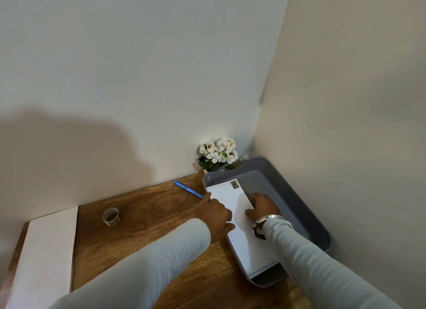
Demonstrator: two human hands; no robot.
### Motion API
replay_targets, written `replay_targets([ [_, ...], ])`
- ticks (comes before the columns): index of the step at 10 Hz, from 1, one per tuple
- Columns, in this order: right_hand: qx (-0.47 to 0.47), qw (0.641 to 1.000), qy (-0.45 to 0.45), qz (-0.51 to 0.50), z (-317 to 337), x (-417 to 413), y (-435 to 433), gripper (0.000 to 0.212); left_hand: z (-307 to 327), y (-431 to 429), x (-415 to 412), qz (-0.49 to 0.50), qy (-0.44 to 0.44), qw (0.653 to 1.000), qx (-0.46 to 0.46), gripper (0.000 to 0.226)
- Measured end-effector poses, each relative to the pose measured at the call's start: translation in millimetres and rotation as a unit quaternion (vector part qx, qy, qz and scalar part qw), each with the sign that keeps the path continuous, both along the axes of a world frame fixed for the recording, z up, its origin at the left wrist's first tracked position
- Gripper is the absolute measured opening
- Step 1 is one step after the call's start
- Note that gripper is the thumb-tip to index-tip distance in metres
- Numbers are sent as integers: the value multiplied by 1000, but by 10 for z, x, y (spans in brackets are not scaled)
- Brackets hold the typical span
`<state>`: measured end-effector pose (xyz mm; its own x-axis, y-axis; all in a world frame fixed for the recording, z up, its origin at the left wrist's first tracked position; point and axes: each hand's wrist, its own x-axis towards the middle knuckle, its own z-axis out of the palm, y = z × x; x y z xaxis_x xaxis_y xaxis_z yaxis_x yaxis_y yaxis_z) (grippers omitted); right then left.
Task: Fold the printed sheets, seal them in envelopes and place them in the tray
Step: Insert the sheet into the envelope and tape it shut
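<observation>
A white envelope (pixel 232 198) with a stamp at its far corner lies in the grey tray (pixel 297 207) at the table's right, along the tray's left wall. My left hand (pixel 213 213) grips the envelope's left edge, fingers over the tray's rim. My right hand (pixel 262 205) rests on the envelope's right edge, fingers curled onto it, a silver bangle on the wrist. A stack of white sheets (pixel 46 251) lies at the table's left end.
A blue pen (pixel 187 189) lies on the wooden table (pixel 149 216) just left of the tray. A small glass cup (pixel 111 216) stands mid-left. A pot of white flowers (pixel 217 154) sits in the corner behind the tray. Walls close in behind and at the right.
</observation>
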<state>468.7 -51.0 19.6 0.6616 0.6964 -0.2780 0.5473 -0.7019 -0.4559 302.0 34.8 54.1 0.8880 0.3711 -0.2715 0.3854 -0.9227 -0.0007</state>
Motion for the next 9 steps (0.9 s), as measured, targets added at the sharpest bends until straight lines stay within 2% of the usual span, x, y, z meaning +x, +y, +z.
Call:
replay_targets([
  [1, -50, 997, -40, 30, -30, -14, -30, 56, -39, -56, 18, -14, 34, 999, 19, 53],
  [3, -85, 994, -58, 47, -66, -59, -65, 59, -89, -167, 35, -22, 66, 997, 36, 65],
  [4, -98, 992, -56, 54, -68, -87, -75, 72, -104, -190, 19, -28, 70, 996, 48, 67],
  [5, -123, 987, -69, 82, -52, -104, -70, 79, -135, -187, -4, -30, 63, 996, 45, 67],
  [6, -122, 984, -81, 102, 12, -149, -60, 74, -126, -121, -88, -11, -24, 1000, -11, 56],
  [7, -61, 987, -103, 109, 112, -234, -20, 64, -44, -43, -186, 42, -118, 991, -41, 47],
  [8, 71, 970, -164, 164, 351, -485, 104, 53, 43, 123, -503, 118, -217, 968, -35, 45],
  [9, 126, 951, -174, 222, 451, -736, 243, 50, 1, 265, -796, 174, -219, 960, -26, 48],
])
